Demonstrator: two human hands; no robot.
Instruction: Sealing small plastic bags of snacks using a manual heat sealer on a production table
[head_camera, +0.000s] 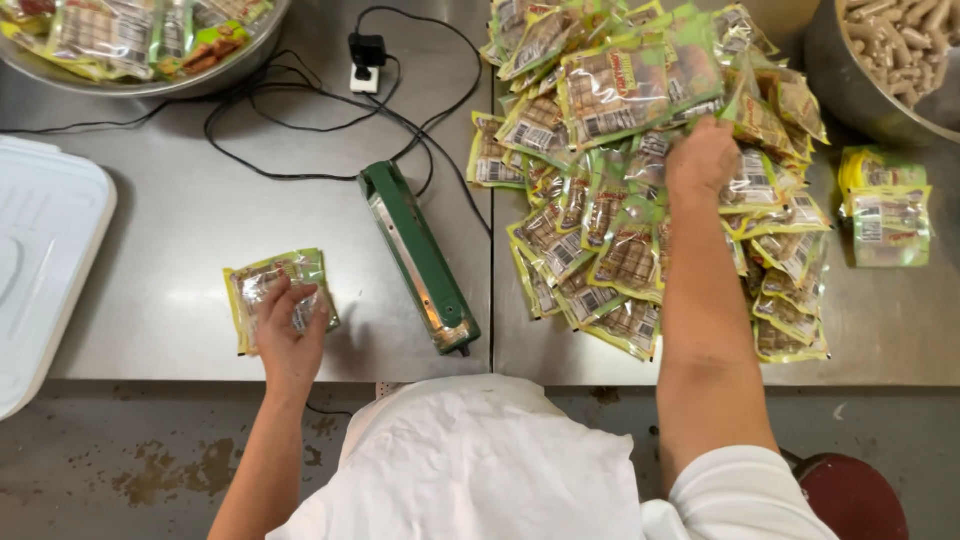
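A yellow-green plastic snack packet (282, 298) is pressed flat under the left hand (288, 335), left of the green heat sealer (418, 255); the right hand (703, 158) (fingers closing) grasps a packet from the heaped pile of packets (640, 170) right of it; feeding the sealer seems next.

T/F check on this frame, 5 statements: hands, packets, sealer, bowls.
1. The left hand rests on a single packet lying apart from the pile. True.
2. The right hand holds the green sealer. False: it reaches into the pile of packets; the sealer lies untouched between the hands.
3. The sealer's cord runs to a plug at the table's far edge. True.
4. The metal bowl at upper right is full of sealed packets. False: it holds loose, unpacked pieces.
5. A white tray sits at the far left. True.
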